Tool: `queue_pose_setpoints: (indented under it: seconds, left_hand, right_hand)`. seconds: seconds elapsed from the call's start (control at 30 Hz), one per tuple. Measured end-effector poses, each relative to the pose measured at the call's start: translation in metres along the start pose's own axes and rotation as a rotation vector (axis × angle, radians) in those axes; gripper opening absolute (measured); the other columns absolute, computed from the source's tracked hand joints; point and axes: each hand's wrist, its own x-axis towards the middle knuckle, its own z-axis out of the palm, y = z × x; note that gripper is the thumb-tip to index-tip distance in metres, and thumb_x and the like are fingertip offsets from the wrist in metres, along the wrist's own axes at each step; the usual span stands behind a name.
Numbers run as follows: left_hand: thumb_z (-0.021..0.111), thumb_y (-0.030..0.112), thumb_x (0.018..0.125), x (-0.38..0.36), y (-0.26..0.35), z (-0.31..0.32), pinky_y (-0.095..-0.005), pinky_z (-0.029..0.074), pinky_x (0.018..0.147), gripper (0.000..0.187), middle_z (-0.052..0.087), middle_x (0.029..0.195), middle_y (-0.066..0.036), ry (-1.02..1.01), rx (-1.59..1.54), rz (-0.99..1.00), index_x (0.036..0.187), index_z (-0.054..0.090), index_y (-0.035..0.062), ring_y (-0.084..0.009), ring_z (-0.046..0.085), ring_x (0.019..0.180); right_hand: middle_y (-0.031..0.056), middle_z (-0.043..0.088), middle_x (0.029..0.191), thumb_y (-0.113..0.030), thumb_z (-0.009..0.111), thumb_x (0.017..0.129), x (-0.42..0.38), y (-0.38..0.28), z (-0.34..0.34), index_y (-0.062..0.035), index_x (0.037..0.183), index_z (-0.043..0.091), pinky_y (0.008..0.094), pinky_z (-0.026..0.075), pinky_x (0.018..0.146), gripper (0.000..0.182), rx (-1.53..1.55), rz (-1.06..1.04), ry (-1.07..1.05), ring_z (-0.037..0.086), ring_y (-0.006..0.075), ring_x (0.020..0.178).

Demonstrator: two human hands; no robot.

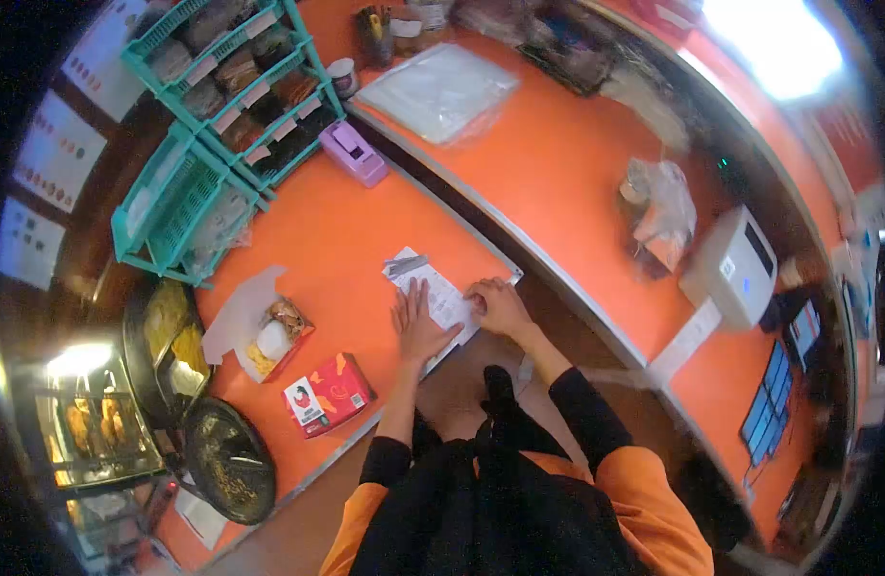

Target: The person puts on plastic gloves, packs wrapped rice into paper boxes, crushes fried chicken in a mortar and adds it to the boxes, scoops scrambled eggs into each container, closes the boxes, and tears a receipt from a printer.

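Note:
White printed paper slips (447,300), like receipts, lie near the corner of the orange counter. My left hand (423,326) rests flat across them with its fingers spread. At their right edge, my right hand (501,307) has its fingers curled in and pinched on a slip. A small grey object (406,265) lies at the far end of the papers. Left of my hands stands a closed red food box (329,396) with a rooster picture. Beyond it an open food box (279,338) holds white rice and other food, its pale lid folded back.
Dark round pans (229,461) stand at the left. Teal stacked baskets (236,96) and a purple device (354,154) are at the back. Across a gap, the second counter bears clear plastic bags (440,91), a white printer (733,269) with paper hanging out, and a blue-lit screen (767,403).

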Motion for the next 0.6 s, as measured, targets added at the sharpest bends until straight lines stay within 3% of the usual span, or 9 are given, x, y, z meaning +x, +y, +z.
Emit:
queue_pose_setpoints:
  seconds: [0.13, 0.2, 0.27, 0.37, 0.47, 0.53, 0.6]
  left_hand:
    - [0.083, 0.054, 0.056, -0.001, -0.006, 0.005, -0.0604, 0.004, 0.114, 0.131, 0.008, 0.16, -0.009, 0.004, -0.088, -0.069, 0.154, 0.006, 0.0122, -0.0336, 0.001, 0.148]
    - [0.084, 0.058, 0.052, 0.005, -0.006, 0.007, -0.0595, 0.003, 0.115, 0.137, 0.009, 0.16, -0.008, -0.005, -0.073, -0.115, 0.154, 0.004, 0.0128, -0.0329, -0.001, 0.148]
    - [0.084, 0.06, 0.051, 0.005, -0.003, 0.003, -0.0593, 0.002, 0.115, 0.139, 0.009, 0.16, -0.007, -0.014, -0.072, -0.157, 0.154, 0.004, 0.0128, -0.0322, -0.002, 0.148]
    - [0.084, 0.062, 0.048, 0.006, -0.005, 0.005, -0.059, 0.0, 0.115, 0.141, 0.009, 0.161, -0.007, -0.052, -0.056, -0.144, 0.153, 0.005, 0.0117, -0.031, -0.003, 0.148]
    - [0.083, 0.066, 0.047, 0.009, -0.011, 0.008, -0.0573, -0.001, 0.115, 0.144, 0.008, 0.161, -0.009, -0.045, -0.046, -0.087, 0.153, 0.003, 0.0095, -0.0311, -0.002, 0.148]
    - [0.082, 0.067, 0.048, 0.012, -0.015, 0.008, -0.0568, 0.0, 0.115, 0.145, 0.007, 0.161, -0.011, -0.05, -0.019, -0.065, 0.153, 0.002, 0.0079, -0.0319, -0.001, 0.148]
    - [0.082, 0.068, 0.05, 0.012, -0.021, 0.014, -0.0571, 0.002, 0.115, 0.145, 0.006, 0.16, -0.013, -0.025, 0.014, -0.017, 0.153, 0.001, 0.0065, -0.0332, 0.0, 0.148]
  right_hand:
    - [0.0072, 0.062, 0.089, -0.031, 0.078, 0.061, 0.01, -0.017, -0.017, -0.0099, 0.087, 0.061, 0.041, 0.045, 0.083, 0.037, -0.131, -0.11, -0.029, 0.057, 0.0297, 0.094]
    - [0.0094, 0.064, 0.091, -0.034, 0.08, 0.056, 0.04, -0.019, -0.009, -0.0086, 0.091, 0.059, 0.044, 0.045, 0.084, 0.048, -0.256, -0.051, -0.046, 0.058, 0.0311, 0.095]
    - [0.0139, 0.063, 0.099, -0.034, 0.08, 0.055, 0.087, -0.039, 0.004, -0.0067, 0.1, 0.058, 0.0469, 0.044, 0.086, 0.057, -0.158, -0.01, -0.017, 0.058, 0.0326, 0.098]
    - [0.0167, 0.061, 0.106, -0.033, 0.078, 0.058, 0.093, -0.031, 0.037, -0.0053, 0.104, 0.057, 0.0483, 0.044, 0.086, 0.058, -0.102, 0.041, 0.024, 0.057, 0.0336, 0.102]
    - [0.0164, 0.06, 0.106, -0.028, 0.075, 0.062, 0.029, -0.021, 0.006, -0.0049, 0.104, 0.056, 0.0477, 0.045, 0.086, 0.051, -0.156, 0.091, -0.054, 0.058, 0.0337, 0.101]
    - [0.0159, 0.059, 0.102, -0.027, 0.075, 0.064, -0.032, -0.005, -0.009, -0.0037, 0.11, 0.055, 0.0471, 0.045, 0.084, 0.055, -0.251, 0.058, 0.027, 0.057, 0.0349, 0.099]
    - [0.0154, 0.057, 0.098, -0.024, 0.071, 0.07, -0.096, -0.004, -0.033, -0.0047, 0.103, 0.054, 0.0462, 0.045, 0.084, 0.042, -0.106, 0.187, -0.038, 0.057, 0.0333, 0.095]
